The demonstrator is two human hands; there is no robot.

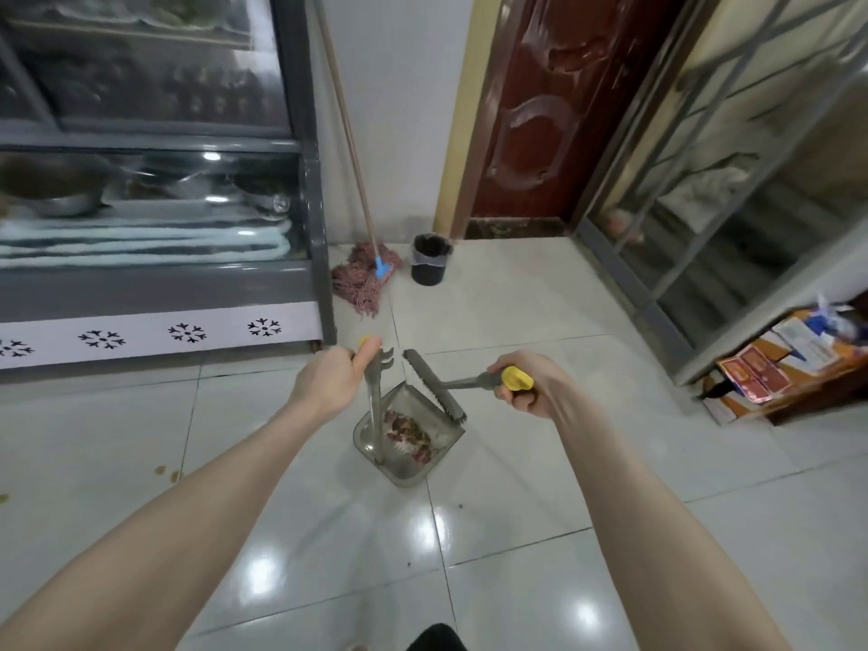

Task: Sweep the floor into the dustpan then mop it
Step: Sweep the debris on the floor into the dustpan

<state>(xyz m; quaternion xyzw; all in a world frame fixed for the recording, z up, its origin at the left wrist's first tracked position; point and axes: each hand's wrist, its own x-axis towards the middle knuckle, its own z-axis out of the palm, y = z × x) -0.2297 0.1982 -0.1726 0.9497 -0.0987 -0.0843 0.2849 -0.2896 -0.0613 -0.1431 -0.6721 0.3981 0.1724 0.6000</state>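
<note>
1. Gripping the long grey dustpan handle [374,406] with the left hand [336,382], just left of the middle of the frame, fingers curled tight round it and thumb pointing up beside the yellow cap [368,341].
2. Holding the broom [434,387] with the right hand [521,390], just right of the middle, fingers wrapped round the grey stick close to its yellow end [516,378].
3. Resting on the white floor tiles [540,298] in the middle of the frame: the grey dustpan [407,477], between the two hands and a little lower, open side facing up and right.
4. Lying inside the dustpan: a small pile of reddish and brown bits [406,427].
5. Stretching along the open edge of the dustpan: the dark broom head, apart from the pile; touching the pan or not, cannot tell.
6. Leaning on the white wall in the upper middle: a mop [366,281] with pinkish strings on the floor, a blue clip and a long wooden stick.
7. Standing just right of the mop: a small black bin [430,265] with a bag inside.
8. Filling the upper left: a grey glass-front cabinet [311,180] with metal bowls behind the glass.
9. Standing behind the bin, top middle: a dark red door [540,110].
10. Sitting at the right edge: a cardboard box [770,352] with packets and papers.
11. Showing in the lower left on the tiles: a few small brown spots [166,472].
</note>
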